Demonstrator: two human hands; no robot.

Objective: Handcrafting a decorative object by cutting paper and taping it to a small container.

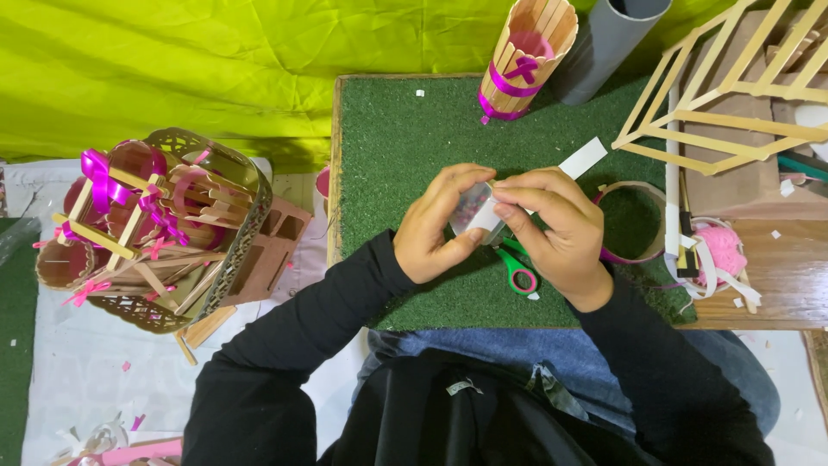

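Head view: green turf board (pixel 388 138) before yellow-green cloth (pixel 172 69).

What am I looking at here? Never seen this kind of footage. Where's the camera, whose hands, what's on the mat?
No machine: a person works bare-handed, filmed by one camera on their head looking down. Left hand and right hand meet over a green turf mat, together pinching a small clear piece with a white strip. Under them lie green-handled scissors. A stick cup with magenta ribbon stands at the mat's far edge, and a basket of stick crafts sits left of it.
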